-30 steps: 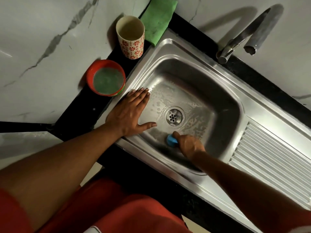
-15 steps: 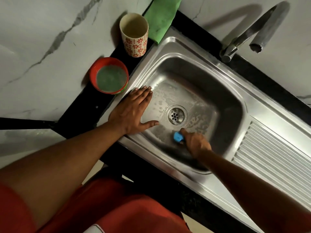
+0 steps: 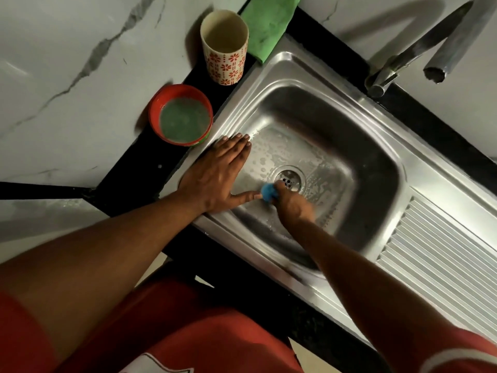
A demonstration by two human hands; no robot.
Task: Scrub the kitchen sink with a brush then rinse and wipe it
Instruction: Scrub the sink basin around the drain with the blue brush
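While the left hand lies flat on the sink rim, the right hand grips a blue brush.

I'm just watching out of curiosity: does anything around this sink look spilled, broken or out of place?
Nothing stands out. The soapy film on the steel sink basin fits the scrubbing. The floral cup and the red bowl of greenish liquid stand upright on the black counter edge.

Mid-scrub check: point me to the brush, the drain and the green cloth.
brush (image 3: 267, 190): head view, blue body beside the right hand.
drain (image 3: 288, 175): head view, strainer centre.
green cloth (image 3: 269, 25): head view, middle of the fold.
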